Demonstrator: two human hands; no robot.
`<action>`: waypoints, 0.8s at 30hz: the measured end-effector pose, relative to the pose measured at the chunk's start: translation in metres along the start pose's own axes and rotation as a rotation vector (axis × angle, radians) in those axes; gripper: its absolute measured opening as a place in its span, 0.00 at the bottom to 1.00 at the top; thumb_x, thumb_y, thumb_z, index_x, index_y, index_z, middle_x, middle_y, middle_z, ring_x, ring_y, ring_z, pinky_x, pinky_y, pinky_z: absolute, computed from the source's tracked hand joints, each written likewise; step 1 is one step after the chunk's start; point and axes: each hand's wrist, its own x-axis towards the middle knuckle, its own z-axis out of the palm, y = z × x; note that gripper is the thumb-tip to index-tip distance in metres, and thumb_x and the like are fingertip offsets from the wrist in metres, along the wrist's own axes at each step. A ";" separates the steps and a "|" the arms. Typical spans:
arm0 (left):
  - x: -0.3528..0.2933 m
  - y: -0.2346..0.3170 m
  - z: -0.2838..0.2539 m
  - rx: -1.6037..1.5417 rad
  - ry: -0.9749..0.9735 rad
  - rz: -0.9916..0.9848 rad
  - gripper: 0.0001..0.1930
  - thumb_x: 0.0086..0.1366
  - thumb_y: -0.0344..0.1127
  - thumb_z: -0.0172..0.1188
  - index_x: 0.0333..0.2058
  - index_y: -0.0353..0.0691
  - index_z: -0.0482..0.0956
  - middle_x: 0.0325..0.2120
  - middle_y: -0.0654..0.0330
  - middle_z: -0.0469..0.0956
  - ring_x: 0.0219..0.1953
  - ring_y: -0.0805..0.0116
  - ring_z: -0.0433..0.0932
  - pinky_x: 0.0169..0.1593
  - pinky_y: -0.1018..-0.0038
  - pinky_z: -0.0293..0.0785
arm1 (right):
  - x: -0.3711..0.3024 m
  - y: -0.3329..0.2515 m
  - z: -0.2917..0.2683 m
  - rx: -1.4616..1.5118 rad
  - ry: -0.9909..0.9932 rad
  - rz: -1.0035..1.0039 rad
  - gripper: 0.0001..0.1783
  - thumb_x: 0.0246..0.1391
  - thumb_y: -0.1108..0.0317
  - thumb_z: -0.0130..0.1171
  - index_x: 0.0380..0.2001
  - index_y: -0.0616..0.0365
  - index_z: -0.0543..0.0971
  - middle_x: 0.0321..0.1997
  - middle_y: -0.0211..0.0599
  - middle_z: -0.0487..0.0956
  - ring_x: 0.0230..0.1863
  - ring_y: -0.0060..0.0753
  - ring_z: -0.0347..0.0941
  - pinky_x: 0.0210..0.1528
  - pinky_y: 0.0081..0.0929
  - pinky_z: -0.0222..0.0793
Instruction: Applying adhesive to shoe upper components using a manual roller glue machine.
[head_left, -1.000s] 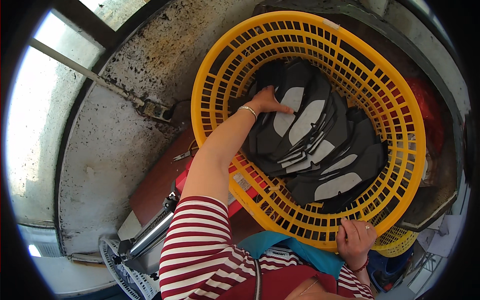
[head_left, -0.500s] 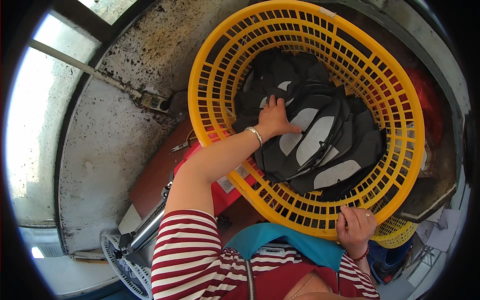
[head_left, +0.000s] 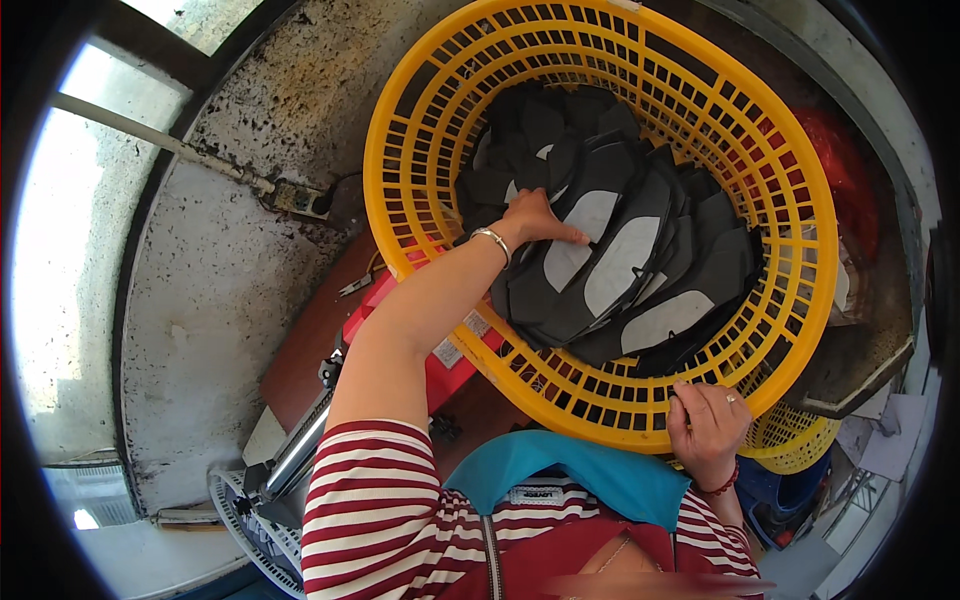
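Note:
A large oval yellow plastic basket stands tilted before me. Inside lies a heap of flat black cut pieces, several with pale grey oval patches. My left hand reaches in over the left side of the heap. Its fingers dip behind the edge of a few pieces, fingertips hidden, while the thumb presses on a grey patch. At the near rim, my right hand is closed on the basket's edge, fingers bent and a ring showing.
A red box and a pair of pliers lie left of the basket on a brown surface. A smaller yellow basket sits below on the right. Behind the large basket is a red bag. A stained wall rises at left.
The basket with its heap has shifted slightly left and up in view. My left hand has gone from spread on the pieces to fingers tucked behind them. My right hand stays on the rim.

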 end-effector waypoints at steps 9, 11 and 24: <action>-0.040 0.025 -0.014 0.250 -0.010 -0.194 0.68 0.33 0.70 0.81 0.63 0.21 0.65 0.60 0.35 0.72 0.64 0.45 0.73 0.66 0.65 0.69 | 0.001 0.004 0.003 -0.025 0.044 -0.041 0.12 0.49 0.74 0.68 0.39 0.61 0.83 0.30 0.36 0.80 0.26 0.37 0.78 0.29 0.32 0.71; -0.045 0.026 -0.011 0.203 0.000 -0.152 0.65 0.35 0.68 0.81 0.62 0.22 0.66 0.59 0.36 0.74 0.63 0.46 0.74 0.65 0.65 0.70 | 0.001 0.003 0.002 -0.012 0.042 -0.043 0.12 0.49 0.74 0.68 0.39 0.61 0.83 0.30 0.36 0.80 0.27 0.37 0.78 0.29 0.32 0.71; -0.052 0.030 -0.076 -0.189 0.311 0.000 0.68 0.36 0.50 0.86 0.68 0.19 0.54 0.65 0.34 0.67 0.67 0.49 0.69 0.69 0.68 0.67 | -0.002 0.004 0.003 0.003 0.076 -0.041 0.13 0.48 0.73 0.69 0.40 0.61 0.83 0.30 0.34 0.79 0.25 0.35 0.76 0.28 0.31 0.69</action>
